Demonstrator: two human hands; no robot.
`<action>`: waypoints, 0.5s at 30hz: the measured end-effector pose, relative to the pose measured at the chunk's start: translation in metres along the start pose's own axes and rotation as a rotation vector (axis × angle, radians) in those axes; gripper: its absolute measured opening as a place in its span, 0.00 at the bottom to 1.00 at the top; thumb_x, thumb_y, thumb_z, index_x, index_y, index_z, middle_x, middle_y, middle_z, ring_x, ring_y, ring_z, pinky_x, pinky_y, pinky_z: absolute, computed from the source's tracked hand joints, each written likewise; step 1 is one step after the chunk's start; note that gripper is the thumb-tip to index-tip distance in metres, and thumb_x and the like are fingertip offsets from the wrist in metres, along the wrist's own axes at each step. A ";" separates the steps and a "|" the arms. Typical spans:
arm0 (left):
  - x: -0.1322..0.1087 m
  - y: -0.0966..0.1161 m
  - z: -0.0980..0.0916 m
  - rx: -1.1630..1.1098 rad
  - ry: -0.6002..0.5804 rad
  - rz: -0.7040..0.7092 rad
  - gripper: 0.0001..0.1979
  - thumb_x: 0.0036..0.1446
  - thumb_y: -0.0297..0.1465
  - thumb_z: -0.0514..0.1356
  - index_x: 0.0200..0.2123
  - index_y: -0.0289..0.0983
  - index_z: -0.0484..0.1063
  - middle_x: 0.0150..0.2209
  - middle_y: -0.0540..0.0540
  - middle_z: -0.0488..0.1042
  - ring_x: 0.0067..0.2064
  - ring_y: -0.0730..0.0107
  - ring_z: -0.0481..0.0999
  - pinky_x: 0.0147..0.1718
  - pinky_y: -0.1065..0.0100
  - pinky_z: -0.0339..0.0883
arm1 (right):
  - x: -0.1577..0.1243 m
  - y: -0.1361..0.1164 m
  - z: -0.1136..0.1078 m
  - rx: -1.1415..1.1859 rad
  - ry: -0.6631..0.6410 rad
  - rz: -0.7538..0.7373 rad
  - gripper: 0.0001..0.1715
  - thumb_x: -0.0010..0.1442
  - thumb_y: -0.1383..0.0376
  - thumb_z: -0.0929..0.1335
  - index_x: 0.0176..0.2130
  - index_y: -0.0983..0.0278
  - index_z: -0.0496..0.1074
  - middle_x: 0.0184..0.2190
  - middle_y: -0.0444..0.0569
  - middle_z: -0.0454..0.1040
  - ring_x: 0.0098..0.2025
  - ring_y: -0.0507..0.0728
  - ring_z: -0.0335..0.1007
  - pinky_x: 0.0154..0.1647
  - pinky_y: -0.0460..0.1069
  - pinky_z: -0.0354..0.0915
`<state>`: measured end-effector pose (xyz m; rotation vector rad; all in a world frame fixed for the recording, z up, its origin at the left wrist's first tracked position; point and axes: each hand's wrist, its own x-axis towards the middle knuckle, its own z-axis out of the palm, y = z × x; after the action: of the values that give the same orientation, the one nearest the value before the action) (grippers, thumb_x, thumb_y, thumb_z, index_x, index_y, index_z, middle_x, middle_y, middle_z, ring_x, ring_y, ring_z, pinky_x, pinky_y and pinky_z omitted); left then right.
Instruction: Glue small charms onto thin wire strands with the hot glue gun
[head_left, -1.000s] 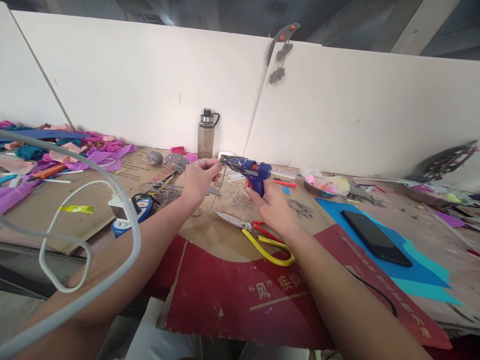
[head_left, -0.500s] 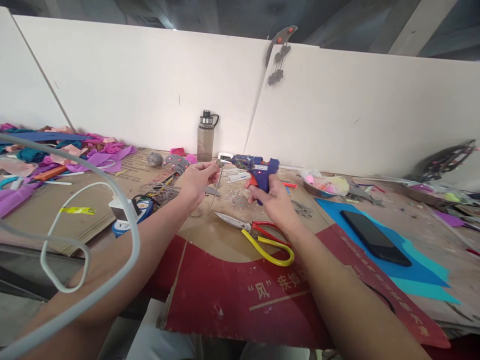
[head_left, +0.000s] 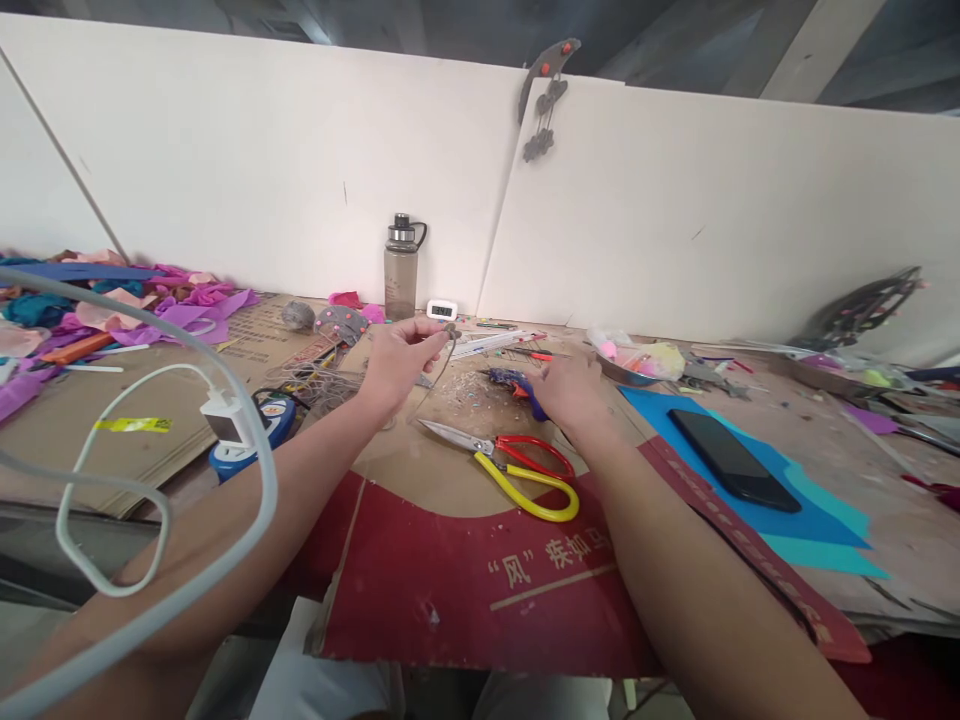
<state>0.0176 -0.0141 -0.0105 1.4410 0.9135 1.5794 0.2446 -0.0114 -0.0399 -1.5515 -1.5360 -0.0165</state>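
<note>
My left hand (head_left: pixel 405 365) is closed in a pinch on a thin grey cord (head_left: pixel 441 372). At my fingertips, the cord's upper end forms a small round coil or knot; the rest hangs down toward the cardboard. My right hand (head_left: pixel 574 395) is low over the board, closed around the rear of a blue glue gun (head_left: pixel 514 380). The gun rests on its side, nozzle to the left, and my hand hides part of its body. Just nearer to me lie scissors (head_left: pixel 517 470) with one red and one yellow handle, blades slightly apart.
A bottle (head_left: pixel 401 270) and a small digital display (head_left: pixel 442 310) stand by the white panel. White charging cable (head_left: pixel 270 440) loops across the left foreground. On the right, a black phone (head_left: pixel 731 455) lies on blue sheets (head_left: pixel 817 520). A bowl (head_left: pixel 637 375) holds bagged bits; coloured scraps (head_left: pixel 150 300) fill the left.
My right hand has brought the glue gun down from the air onto the cardboard, tipping it on its side. My left hand still pinches the cord, slightly further right. The view has shifted a little.
</note>
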 end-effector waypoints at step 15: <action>-0.013 0.007 0.010 0.264 -0.002 0.115 0.07 0.46 0.33 0.64 0.27 0.35 0.74 0.28 0.48 0.75 0.29 0.73 0.71 0.29 0.71 0.64 | -0.034 -0.083 0.014 0.605 -0.181 -0.137 0.14 0.54 0.67 0.65 0.41 0.60 0.58 0.29 0.41 0.66 0.28 0.51 0.63 0.32 0.49 0.63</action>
<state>0.0275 -0.0285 -0.0084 1.7044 1.0864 1.5844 0.1629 -0.0464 -0.0203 -0.9856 -1.5906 0.4795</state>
